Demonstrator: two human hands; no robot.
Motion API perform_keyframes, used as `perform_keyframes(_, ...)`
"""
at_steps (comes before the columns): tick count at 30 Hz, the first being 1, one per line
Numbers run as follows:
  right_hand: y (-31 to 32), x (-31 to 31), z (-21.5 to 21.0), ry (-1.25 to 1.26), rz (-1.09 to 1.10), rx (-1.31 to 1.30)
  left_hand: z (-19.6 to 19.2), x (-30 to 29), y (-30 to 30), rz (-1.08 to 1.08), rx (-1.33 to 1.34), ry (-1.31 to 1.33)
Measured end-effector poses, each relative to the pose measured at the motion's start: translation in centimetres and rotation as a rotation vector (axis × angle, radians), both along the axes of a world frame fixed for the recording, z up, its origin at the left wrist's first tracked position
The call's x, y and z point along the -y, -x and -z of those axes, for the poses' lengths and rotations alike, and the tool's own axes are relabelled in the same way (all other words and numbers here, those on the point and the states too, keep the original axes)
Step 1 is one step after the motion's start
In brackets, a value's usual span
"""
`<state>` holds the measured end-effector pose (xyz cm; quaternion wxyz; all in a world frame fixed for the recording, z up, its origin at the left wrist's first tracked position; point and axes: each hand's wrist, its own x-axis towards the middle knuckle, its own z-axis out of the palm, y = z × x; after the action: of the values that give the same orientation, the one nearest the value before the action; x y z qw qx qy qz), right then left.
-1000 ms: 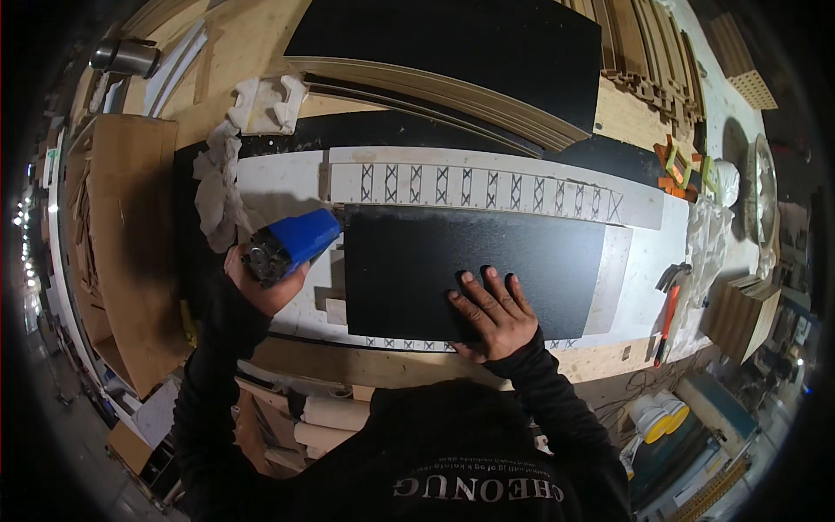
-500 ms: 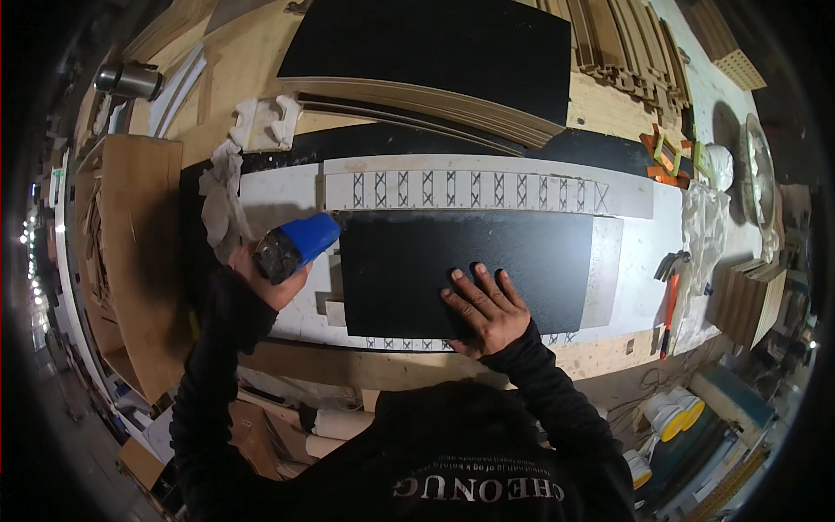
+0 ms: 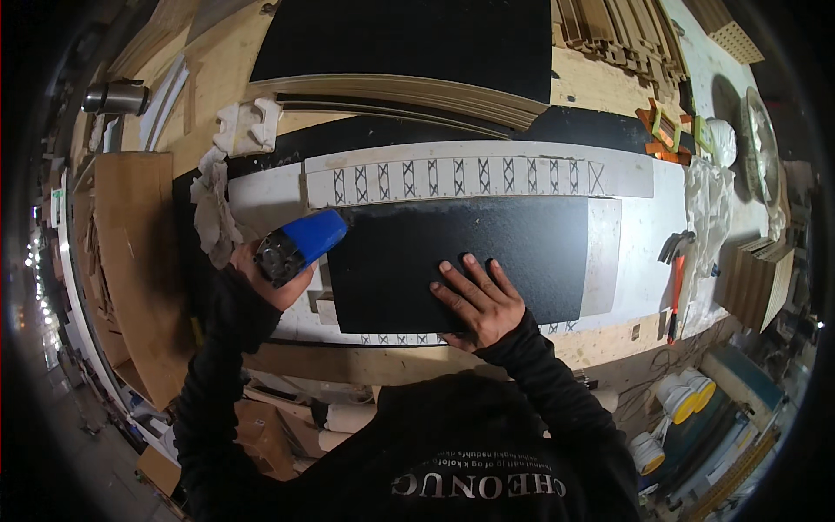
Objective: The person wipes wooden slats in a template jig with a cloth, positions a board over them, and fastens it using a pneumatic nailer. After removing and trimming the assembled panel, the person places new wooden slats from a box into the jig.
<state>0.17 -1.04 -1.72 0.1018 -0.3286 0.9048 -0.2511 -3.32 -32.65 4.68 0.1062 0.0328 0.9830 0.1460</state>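
A black rectangular panel (image 3: 391, 270) lies flat before me, its far edge along a white strip (image 3: 470, 181) drawn with a row of crossed boxes. My right hand (image 3: 484, 306) presses flat on its near part, fingers spread. Around a hand-held tool (image 3: 300, 246) with a blue body and a dark grey end, my left hand (image 3: 277, 285) is closed. The tool is at the panel's far left corner, blue end over or against it; whether it touches I cannot tell. Its exact kind is not clear.
A stack of large black-faced boards (image 3: 400, 87) lies beyond the strip. At left stands a cardboard box (image 3: 135, 270); crumpled paper (image 3: 213, 204) lies beside it. Red-handled pliers or nippers (image 3: 677, 283) lie at right, near stacked boards (image 3: 758, 283).
The tool in my left hand has moved slightly right relative to the panel, over its corner. My right hand stays on the panel. The whole view has shifted a little.
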Motion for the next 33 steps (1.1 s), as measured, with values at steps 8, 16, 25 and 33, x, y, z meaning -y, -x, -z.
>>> perform_keyframes(8, -0.1, -0.2, 0.5, 0.027, 0.013, -0.044, -1.9, -2.6, 1.2, 0.159, -0.037, -0.123)
perform_keyframes(16, -0.1, -0.4, 0.6, 0.063, 0.008, -0.025, -2.1, -4.6, 1.5, -0.003, -0.045, -0.182)
perform_keyframes(25, -0.2, -0.7, 1.0, 0.105, -0.001, -0.012, -2.2, -5.8, 2.0, -0.055, 0.009, -0.234)
perform_keyframes(33, -0.4, -0.8, 1.4, 0.099, 0.02, -0.04, -0.8, -5.6, 2.2, 0.147, -0.256, -0.078)
